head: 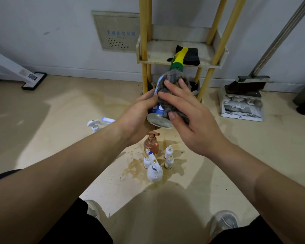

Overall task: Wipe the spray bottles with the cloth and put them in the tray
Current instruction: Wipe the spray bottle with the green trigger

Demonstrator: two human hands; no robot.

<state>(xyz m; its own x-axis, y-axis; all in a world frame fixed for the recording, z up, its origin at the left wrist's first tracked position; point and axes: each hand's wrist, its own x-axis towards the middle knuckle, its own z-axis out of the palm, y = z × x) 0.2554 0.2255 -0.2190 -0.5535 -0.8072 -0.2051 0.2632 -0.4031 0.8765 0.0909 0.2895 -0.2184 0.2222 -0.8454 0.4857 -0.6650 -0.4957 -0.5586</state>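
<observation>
I hold a spray can (159,118) with a blue label, a metal base and a yellow and green cap, tilted away from me. My left hand (139,117) grips its lower body from the left. My right hand (188,118) presses a grey cloth (173,88) around the can's upper side. On the floor below stand a white trigger spray bottle (154,170), an amber pump bottle (151,143) and three small white bottles (169,162). Another white spray bottle (99,123) lies partly hidden behind my left forearm. The shelf tray (158,55) sits in a yellow-legged rack.
A black cloth (192,56) lies on the shelf tray. A dustpan with a brush (243,101) stands at the right by the wall. The floor around the bottles is stained with brown liquid (136,168). My shoes and knees are at the bottom edge.
</observation>
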